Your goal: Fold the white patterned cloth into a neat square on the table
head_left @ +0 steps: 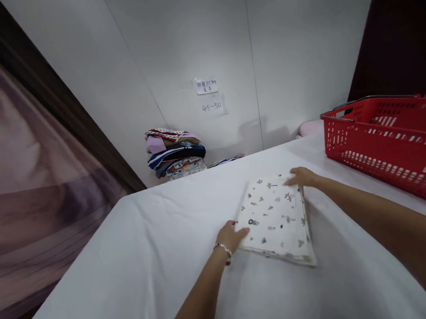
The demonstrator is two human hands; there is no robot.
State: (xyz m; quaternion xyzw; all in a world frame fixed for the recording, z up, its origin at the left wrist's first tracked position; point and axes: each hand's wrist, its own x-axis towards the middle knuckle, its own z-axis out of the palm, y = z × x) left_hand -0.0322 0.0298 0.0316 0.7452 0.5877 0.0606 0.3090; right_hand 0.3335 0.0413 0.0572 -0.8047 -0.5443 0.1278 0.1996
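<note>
A folded white cloth (274,218) printed with small dark figures lies flat on the white-covered table (151,262). My left hand (231,235), with a bracelet at the wrist, rests on the cloth's near left edge, fingers stretched onto it. My right hand (302,177) lies on the cloth's far right corner, fingers flat and pressing down. Neither hand lifts the cloth.
A red plastic basket (384,141) with metal handles stands at the right of the table. A stack of folded clothes (175,152) sits against the white wall at the back, below two paper labels (210,96). A mauve curtain (27,193) hangs at the left.
</note>
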